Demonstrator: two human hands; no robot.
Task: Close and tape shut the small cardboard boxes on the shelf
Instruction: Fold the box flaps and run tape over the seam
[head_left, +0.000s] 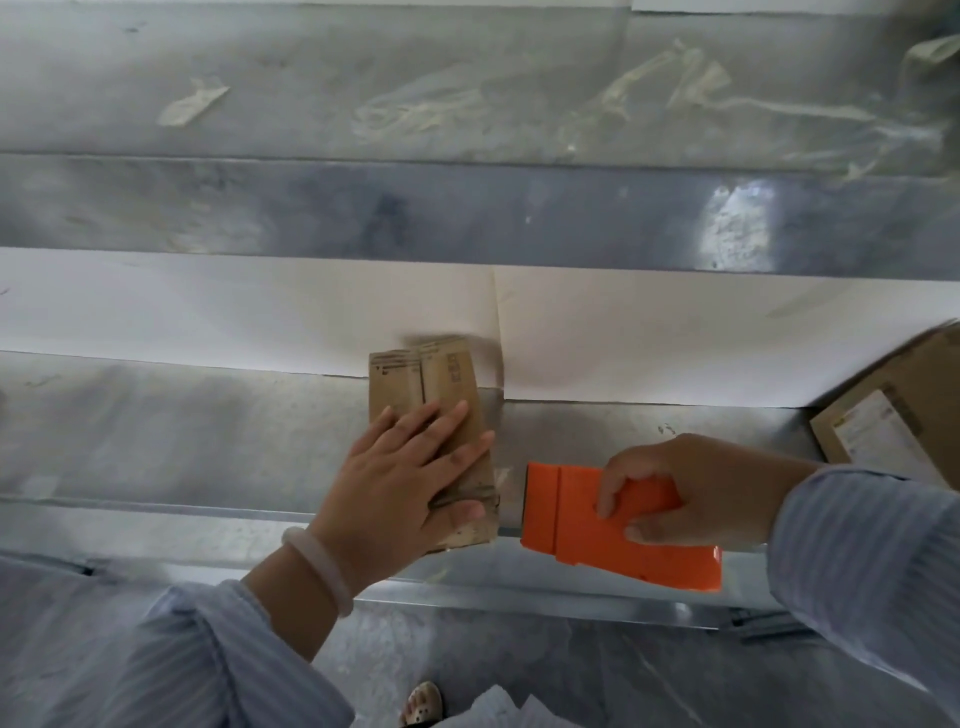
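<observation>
Pressing with the left hand, fingers straight, on the small cardboard box near the shelf front edge, long axis pointing away from the body. Clutching the orange tape dispenser alongside in the right hand.

Looks like a warehouse packing spot: bare metal shelf with tape scraps stuck on, labelled carton, orange tape dispenser.

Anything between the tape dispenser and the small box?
No: only bare shelf separates the tape dispenser, in the right hand, from the small box. The left hand lies flat on the box top, likely across the tape path.
</observation>
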